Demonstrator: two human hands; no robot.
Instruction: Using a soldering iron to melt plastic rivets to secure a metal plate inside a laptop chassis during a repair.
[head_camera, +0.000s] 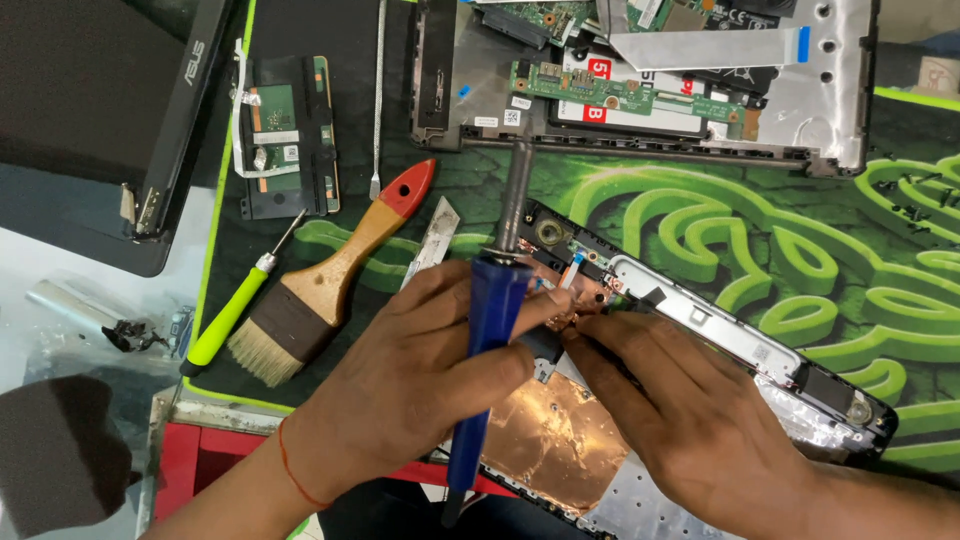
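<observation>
Blue-handled soldering iron (497, 300) stands tilted over a copper-foiled laptop part (560, 425).

My only view sits on the head, looking steeply down and close over the counter (880, 130), with both hands filling the lower frame.

left hand (400, 385): bare, no glove, no ring that shows
left wrist: a thin red thread (292, 470) tied round it (one strand, snug)
left forearm: bare, no sleeve in view
right hand (700, 420): bare, no glove, no ring or watch in view
right forearm: bare to the frame's edge
fingers (610, 345): short, trimmed nails
</observation>
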